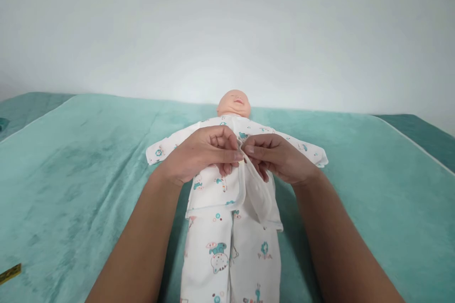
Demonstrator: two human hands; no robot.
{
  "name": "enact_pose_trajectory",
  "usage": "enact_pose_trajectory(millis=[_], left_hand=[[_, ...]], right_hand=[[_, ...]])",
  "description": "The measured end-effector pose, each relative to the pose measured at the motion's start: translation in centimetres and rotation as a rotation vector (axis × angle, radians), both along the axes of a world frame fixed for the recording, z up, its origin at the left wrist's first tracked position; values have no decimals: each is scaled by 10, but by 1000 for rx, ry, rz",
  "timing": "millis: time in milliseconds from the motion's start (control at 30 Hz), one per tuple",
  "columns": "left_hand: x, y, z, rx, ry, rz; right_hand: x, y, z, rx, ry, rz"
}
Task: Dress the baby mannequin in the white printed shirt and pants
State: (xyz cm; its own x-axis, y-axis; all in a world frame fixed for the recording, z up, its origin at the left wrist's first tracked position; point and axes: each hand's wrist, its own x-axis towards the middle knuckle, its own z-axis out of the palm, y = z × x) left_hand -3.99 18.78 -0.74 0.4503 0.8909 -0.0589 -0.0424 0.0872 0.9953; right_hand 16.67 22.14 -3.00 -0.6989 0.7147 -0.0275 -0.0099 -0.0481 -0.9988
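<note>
A baby doll (234, 102) lies on its back on a teal blanket (88, 161), head away from me. It wears a white printed shirt (213, 187) and matching white printed trousers (231, 255). My left hand (199, 154) and my right hand (279, 158) meet over the doll's chest. Both pinch the front edges of the shirt where the two flaps come together. The right-side flap hangs loose and open below my fingers, showing its plain inside.
The teal blanket covers the whole surface, with darker cloth at the far left and far right edges. A plain white wall (227, 23) rises behind. A small yellow-green object (10, 273) lies at the left near edge.
</note>
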Motion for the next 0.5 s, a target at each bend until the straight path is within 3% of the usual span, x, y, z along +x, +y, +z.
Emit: enact_pose_trajectory(millis=[267,500], left_hand=[[-2,1,2,-20,11,-32],[-4,1,5,-15,108,-21]], right_hand=[[3,0,4,9,-34,100],[-4,-7,15,33,-133,38]])
